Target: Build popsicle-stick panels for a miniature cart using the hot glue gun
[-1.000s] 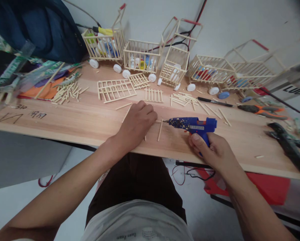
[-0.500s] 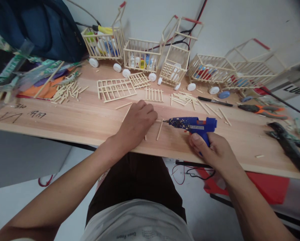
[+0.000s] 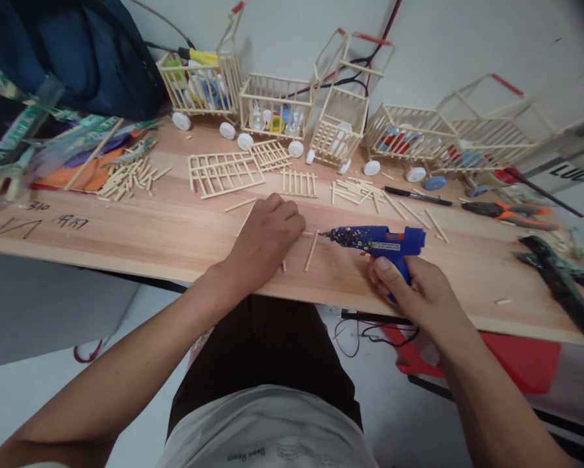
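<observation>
My right hand [image 3: 413,292] grips the handle of a blue glue gun [image 3: 377,240] whose nozzle points left at the top end of a thin wooden stick [image 3: 311,251] lying on the wooden board [image 3: 150,234]. My left hand [image 3: 267,240] rests knuckles-up on the board just left of that stick, fingers curled down and pressing on small sticks that are mostly hidden beneath it. The gun's tip nearly touches my left fingertips.
Several stick-built toy carts [image 3: 277,107] with white wheels line the back wall. Flat stick grids [image 3: 224,173], a pile of cut sticks [image 3: 131,175] and loose sticks [image 3: 360,192] lie behind my hands. Orange pliers [image 3: 511,213] and a black tool [image 3: 560,283] sit at the right, a dark bag [image 3: 77,58] at the back left.
Almost nothing has changed. The glue gun and my right hand have shifted very slightly; my left hand stays pressed in place.
</observation>
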Tool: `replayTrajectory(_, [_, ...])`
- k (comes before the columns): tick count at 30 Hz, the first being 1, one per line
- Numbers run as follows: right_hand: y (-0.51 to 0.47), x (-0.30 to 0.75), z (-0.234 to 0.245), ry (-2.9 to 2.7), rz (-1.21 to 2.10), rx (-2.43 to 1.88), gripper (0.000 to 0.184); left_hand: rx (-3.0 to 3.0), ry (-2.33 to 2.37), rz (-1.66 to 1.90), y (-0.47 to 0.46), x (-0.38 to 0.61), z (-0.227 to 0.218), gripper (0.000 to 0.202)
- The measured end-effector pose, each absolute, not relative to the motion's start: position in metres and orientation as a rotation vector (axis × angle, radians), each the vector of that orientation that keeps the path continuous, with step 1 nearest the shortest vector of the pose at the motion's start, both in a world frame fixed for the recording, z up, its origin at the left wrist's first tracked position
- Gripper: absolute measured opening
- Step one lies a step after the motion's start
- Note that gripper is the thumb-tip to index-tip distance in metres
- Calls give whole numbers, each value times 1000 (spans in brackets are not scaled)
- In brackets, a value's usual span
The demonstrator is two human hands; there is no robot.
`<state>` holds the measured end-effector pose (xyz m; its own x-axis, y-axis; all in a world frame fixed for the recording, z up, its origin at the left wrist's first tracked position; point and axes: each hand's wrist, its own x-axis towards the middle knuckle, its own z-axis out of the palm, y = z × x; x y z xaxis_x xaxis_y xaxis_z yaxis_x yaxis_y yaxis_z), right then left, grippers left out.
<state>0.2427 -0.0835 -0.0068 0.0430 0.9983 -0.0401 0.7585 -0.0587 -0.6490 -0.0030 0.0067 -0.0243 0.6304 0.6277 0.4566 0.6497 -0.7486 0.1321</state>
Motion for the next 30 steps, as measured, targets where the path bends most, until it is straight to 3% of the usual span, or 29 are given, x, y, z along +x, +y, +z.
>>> replayTrajectory(14, [-89,245,-3,-1606,1052,-1625,47,-2777,-1080,-787,10,-3,-28,19])
replayTrajectory(17, [-96,247,2,-1565,790,-1664,44,-2772,-1090,-794,10,-3,-29,19])
replayTrajectory(21, [-96,268,12,-1713,109,-1802,41,-2777,-1104,-803,9,-3,-28,18])
replayTrajectory(24, [-87,305,11,-1781,-383,-2070,52,-2788,-1111,-800,9,-3,-28,18])
replayTrajectory(26, [-80,334,4,-1740,-510,-2231,56,-2793,-1112,-806,9,-4,-28,18])
replayTrajectory(30, [-73,379,-7,-1622,-448,-2549,58,-2802,-1113,-818,8,-4,-27,19])
